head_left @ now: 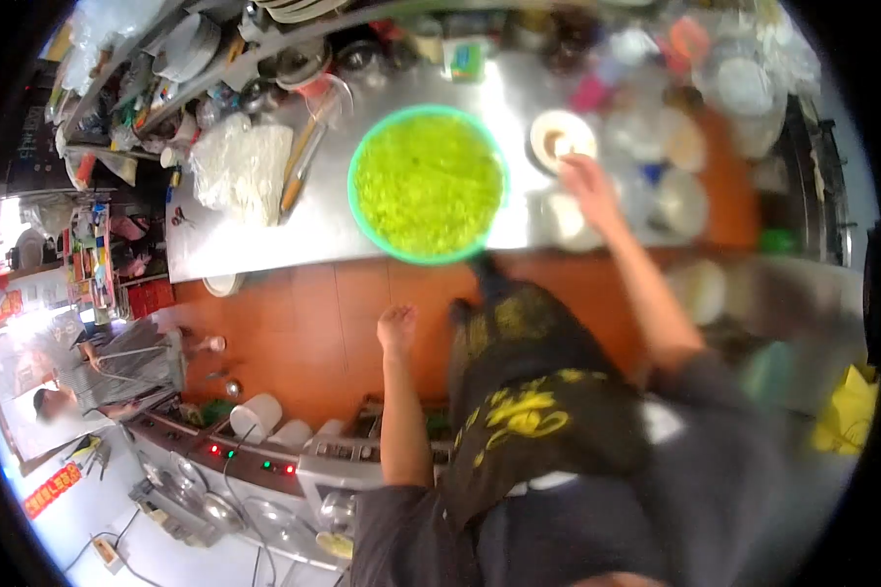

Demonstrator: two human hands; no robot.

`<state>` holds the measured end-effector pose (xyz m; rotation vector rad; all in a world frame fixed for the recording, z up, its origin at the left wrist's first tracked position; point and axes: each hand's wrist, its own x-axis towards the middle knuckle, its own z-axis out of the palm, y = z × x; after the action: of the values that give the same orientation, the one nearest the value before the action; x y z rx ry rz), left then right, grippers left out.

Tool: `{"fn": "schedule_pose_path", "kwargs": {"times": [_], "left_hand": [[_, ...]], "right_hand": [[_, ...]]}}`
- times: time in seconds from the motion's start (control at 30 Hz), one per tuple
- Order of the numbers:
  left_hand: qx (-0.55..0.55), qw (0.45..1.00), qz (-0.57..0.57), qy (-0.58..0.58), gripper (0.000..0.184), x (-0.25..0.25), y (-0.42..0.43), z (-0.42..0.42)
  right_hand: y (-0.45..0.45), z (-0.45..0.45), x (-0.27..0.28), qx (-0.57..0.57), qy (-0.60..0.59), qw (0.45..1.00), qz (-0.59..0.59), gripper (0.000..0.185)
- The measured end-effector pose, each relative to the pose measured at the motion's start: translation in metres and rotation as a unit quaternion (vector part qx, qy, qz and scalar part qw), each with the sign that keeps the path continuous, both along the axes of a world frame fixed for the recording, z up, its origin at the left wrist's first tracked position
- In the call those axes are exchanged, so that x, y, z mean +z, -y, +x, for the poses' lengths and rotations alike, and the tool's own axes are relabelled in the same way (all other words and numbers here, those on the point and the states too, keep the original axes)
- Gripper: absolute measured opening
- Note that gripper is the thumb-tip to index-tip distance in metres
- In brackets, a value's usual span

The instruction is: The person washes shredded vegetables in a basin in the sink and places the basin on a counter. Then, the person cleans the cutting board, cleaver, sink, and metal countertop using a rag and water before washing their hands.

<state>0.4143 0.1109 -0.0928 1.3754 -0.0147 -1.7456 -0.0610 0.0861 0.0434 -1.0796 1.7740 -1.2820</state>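
Note:
A green-rimmed round basin (506, 186) full of chopped light-green vegetables (431, 181) stands on the metal table in front of me. My right hand (587, 186) is to the right of it, with its fingertips together at the near edge of a small white bowl (541, 147). The bowl has something brown and a pale bit inside. Blur hides what those fingers grip, if anything. My left hand (397, 325) hangs in the air below the table's front edge, over the orange-brown floor. Its fingers are curled in, and nothing shows in them.
Left of the basin lie clear plastic bags (245, 171) and a long knife-like tool (301, 171). Blurred bowls and containers (680, 201) crowd the table's right side. A shelf of kitchenware runs along the back. At far left, another person (117, 367) is near a counter with lit indicators (250, 458).

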Motion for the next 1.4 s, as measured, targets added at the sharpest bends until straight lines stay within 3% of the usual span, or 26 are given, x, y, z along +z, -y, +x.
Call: {"fn": "schedule_pose_path", "kwargs": {"times": [0.13,0.23,0.27,0.33,0.4,0.43,0.5,0.6,0.67,0.7,0.77,0.8,0.83,0.87,0.9,0.93,0.97,1.0,1.03,1.13,1.17,1.2,1.23,1.27,1.3,1.4], "left_hand": [[-0.055,0.996,0.026,-0.071,0.014,-0.003,-0.050,-0.024],[-0.108,0.990,0.085,0.003,0.009,0.009,-0.066,-0.082],[-0.235,0.970,-0.060,-0.019,0.008,-0.009,-0.075,-0.096],[-0.383,0.908,-0.164,-0.043,0.007,-0.011,-0.083,-0.143],[-0.444,0.888,-0.105,-0.060,0.007,0.070,-0.088,-0.262],[-0.461,0.881,-0.098,-0.044,0.006,0.087,-0.106,-0.309],[-0.526,0.844,-0.095,-0.052,0.009,0.101,-0.152,-0.433],[-0.684,0.671,-0.284,0.032,0.025,0.067,-0.238,-0.592],[-0.723,0.535,-0.428,0.092,0.025,0.099,-0.300,-0.697],[-0.717,0.533,-0.446,0.059,0.019,0.114,-0.330,-0.740],[-0.670,0.445,-0.593,0.047,0.008,0.107,-0.380,-0.821],[-0.701,0.329,-0.624,0.102,0.022,0.099,-0.380,-0.838],[-0.772,0.256,-0.582,-0.019,0.048,0.096,-0.398,-0.875],[-0.786,0.260,-0.558,-0.058,0.058,0.097,-0.408,-0.902],[-0.800,0.263,-0.531,-0.096,0.070,0.100,-0.418,-0.930],[-0.813,0.266,-0.502,-0.132,0.083,0.100,-0.431,-0.957],[-0.789,0.289,-0.529,-0.119,0.078,0.088,-0.434,-0.982],[-0.764,0.312,-0.555,-0.105,0.074,0.076,-0.436,-1.007],[-0.785,0.289,-0.547,-0.004,0.067,0.150,-0.418,-1.014],[-0.744,0.378,-0.546,0.074,0.060,0.092,-0.376,-1.076],[-0.742,0.410,-0.522,0.097,0.052,0.086,-0.362,-1.102],[-0.738,0.442,-0.496,0.119,0.044,0.093,-0.344,-1.129],[-0.731,0.475,-0.469,0.139,0.037,0.102,-0.326,-1.156],[-0.769,0.551,-0.315,0.080,0.029,0.108,-0.301,-1.191],[-0.720,0.534,-0.436,0.080,0.023,0.106,-0.290,-1.215],[-0.725,0.528,-0.432,0.091,0.023,0.116,-0.258,-1.305]], "right_hand": [[-0.172,-0.014,-0.024,-0.055,-0.029,0.990,0.126,0.035],[-0.290,-0.027,-0.096,-0.114,-0.063,0.973,0.190,0.039],[-0.325,-0.033,-0.119,-0.130,-0.066,0.966,0.212,0.039],[-0.375,-0.035,-0.128,-0.168,-0.015,0.945,0.280,0.039],[-0.409,-0.058,-0.102,-0.222,0.007,0.921,0.322,0.036],[-0.449,-0.074,-0.147,-0.223,-0.005,0.936,0.272,0.031],[-0.495,-0.112,-0.150,-0.251,0.010,0.924,0.287,0.025],[-0.561,-0.180,-0.171,-0.291,0.018,0.909,0.298,0.037],[-0.607,-0.223,-0.164,-0.363,0.060,0.882,0.295,0.037],[-0.625,-0.243,-0.161,-0.388,0.067,0.872,0.291,0.035],[-0.644,-0.303,-0.148,-0.396,-0.003,0.877,0.273,0.035],[-0.645,-0.310,-0.169,-0.413,0.062,0.874,0.248,0.038],[-0.664,-0.333,-0.195,-0.416,0.135,0.871,0.222,0.041],[-0.662,-0.369,-0.180,-0.403,0.218,0.865,0.207,0.039],[-0.657,-0.395,-0.162,-0.330,0.083,0.914,0.219,0.040],[-0.642,-0.419,-0.144,-0.337,0.177,0.897,0.226,0.037],[-0.637,-0.443,-0.168,-0.354,0.263,0.880,0.174,0.034],[-0.659,-0.476,-0.226,-0.306,0.230,0.897,0.221,0.030],[-0.629,-0.501,-0.143,-0.286,0.271,0.860,0.323,0.028],[-0.570,-0.563,-0.189,-0.188,0.239,0.934,0.186,0.029],[-0.576,-0.599,-0.205,-0.186,0.213,0.948,0.146,0.029],[-0.572,-0.647,-0.213,-0.093,-0.023,0.979,0.182,0.029],[-0.546,-0.672,-0.187,-0.155,0.024,0.967,0.199,0.030],[-0.526,-0.709,-0.188,-0.176,0.046,0.960,0.213,0.032],[-0.513,-0.744,-0.157,-0.185,0.004,0.948,0.260,0.033],[-0.491,-0.841,-0.145,-0.243,-0.005,0.931,0.273,0.034]]}}
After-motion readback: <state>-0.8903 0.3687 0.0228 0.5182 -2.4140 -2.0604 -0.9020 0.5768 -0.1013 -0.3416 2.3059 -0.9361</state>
